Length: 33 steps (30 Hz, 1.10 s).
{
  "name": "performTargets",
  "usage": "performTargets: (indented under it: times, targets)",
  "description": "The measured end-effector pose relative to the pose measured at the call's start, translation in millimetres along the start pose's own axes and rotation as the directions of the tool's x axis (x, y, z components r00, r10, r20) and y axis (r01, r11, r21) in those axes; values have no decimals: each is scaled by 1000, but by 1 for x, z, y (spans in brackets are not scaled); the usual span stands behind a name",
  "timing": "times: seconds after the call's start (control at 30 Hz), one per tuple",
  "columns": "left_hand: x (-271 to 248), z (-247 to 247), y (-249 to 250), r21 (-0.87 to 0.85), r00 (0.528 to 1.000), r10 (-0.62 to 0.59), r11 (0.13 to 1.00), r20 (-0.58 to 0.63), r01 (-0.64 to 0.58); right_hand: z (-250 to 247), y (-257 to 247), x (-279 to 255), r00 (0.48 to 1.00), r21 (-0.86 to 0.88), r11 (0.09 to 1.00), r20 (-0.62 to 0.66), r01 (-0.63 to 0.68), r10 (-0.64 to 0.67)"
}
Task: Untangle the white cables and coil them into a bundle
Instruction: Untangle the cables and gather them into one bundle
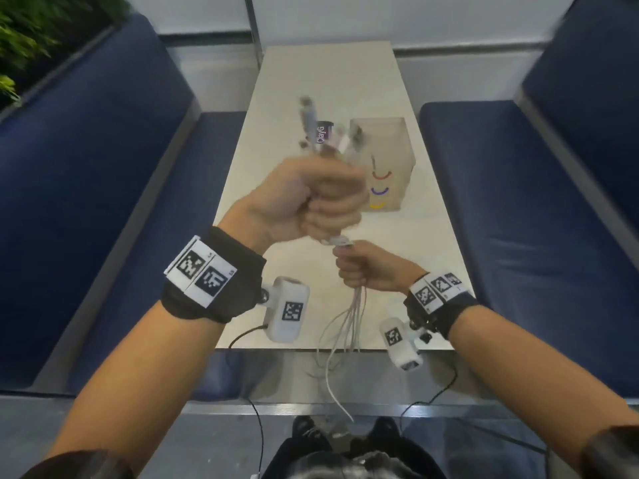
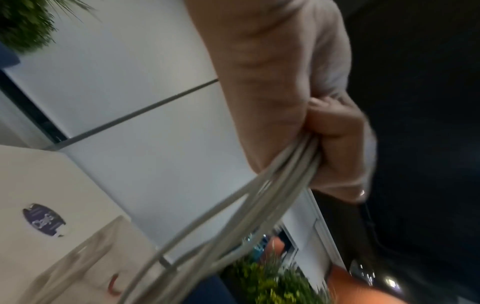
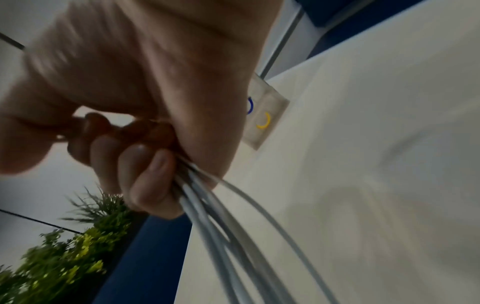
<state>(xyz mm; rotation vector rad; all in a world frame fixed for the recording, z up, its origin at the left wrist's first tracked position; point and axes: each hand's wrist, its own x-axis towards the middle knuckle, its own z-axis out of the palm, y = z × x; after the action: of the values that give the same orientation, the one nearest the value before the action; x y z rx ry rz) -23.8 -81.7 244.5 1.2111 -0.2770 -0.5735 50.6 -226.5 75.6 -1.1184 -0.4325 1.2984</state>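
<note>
My left hand (image 1: 321, 198) is raised above the table and grips a bunch of white cables (image 1: 345, 316) in a fist. Several blurred plug ends (image 1: 311, 122) stick up out of that fist. Just below it, my right hand (image 1: 359, 271) grips the same bunch, and the loose strands hang down past the table's near edge. In the left wrist view the cables (image 2: 265, 197) run out from under the curled fingers (image 2: 335, 131). The right wrist view shows my fingers (image 3: 150, 179) wrapped round the grey-white strands (image 3: 215, 222).
A translucent box (image 1: 383, 160) with coloured arcs and a purple-labelled tub (image 1: 324, 132) stand mid-table (image 1: 415, 243). Blue benches (image 1: 103, 188) flank the table on both sides. Green plants (image 1: 31, 32) sit at the far left.
</note>
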Motion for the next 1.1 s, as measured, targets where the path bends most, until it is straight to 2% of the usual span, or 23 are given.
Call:
performTargets:
  times: [0.07, 0.1, 0.17, 0.27, 0.33, 0.37, 0.43, 0.53, 0.63, 0.73, 0.87, 0.93, 0.97, 1.03, 1.1]
  targets:
    - [-1, 0, -17, 133, 969, -238, 965, 71, 227, -9, -24, 0, 998, -49, 999, -52, -23, 20]
    - [-1, -3, -26, 210, 939, -342, 922, 43, 326, -15, -35, 0, 995, -39, 998, -88, -41, 38]
    - [2, -10, -41, 334, 875, -473, 811, -109, 480, -24, -59, -2, 981, -67, 991, -165, -114, 101]
    - [9, -28, -64, 349, 763, -499, 687, -410, 637, -23, -87, -6, 979, -229, 955, -120, -189, 165]
    - [15, -39, -79, 324, 697, -455, 654, -554, 684, -13, -96, -6, 975, -388, 896, -121, -218, 185]
    - [19, -43, -86, 303, 679, -421, 666, -602, 682, -6, -98, -5, 978, -487, 850, -137, -202, 154]
    - [25, -46, -94, 222, 656, -328, 760, -679, 610, 8, -96, -3, 976, -598, 785, -214, -160, 36]
    - [34, -48, -102, 95, 621, -174, 922, -764, 374, 17, -84, 4, 955, -443, 896, -279, -34, -102]
    - [39, -54, -111, -58, 579, -160, 980, -799, 190, 21, -76, 10, 939, -312, 949, -312, 42, -144]
    - [45, -59, -117, -202, 560, -157, 979, -814, -18, 19, -69, 12, 875, -328, 942, -435, 66, -213]
    - [57, -73, -102, -314, 448, -109, 855, -888, -414, 25, -32, 17, 823, -487, 865, -439, 119, -361]
    - [61, -80, -84, -288, 401, -59, 789, -914, -542, 31, -12, 21, 838, -476, 872, -424, 116, -344]
    - [63, -81, -75, -271, 399, -30, 780, -917, -564, 35, -5, 24, 852, -433, 890, -405, 140, -331]
    - [66, -77, -58, -261, 448, 14, 797, -894, -545, 41, -5, 29, 873, -298, 933, -379, 200, -308]
    - [65, -70, -44, -287, 547, 40, 819, -836, -498, 42, -14, 30, 891, -174, 961, -370, 214, -265]
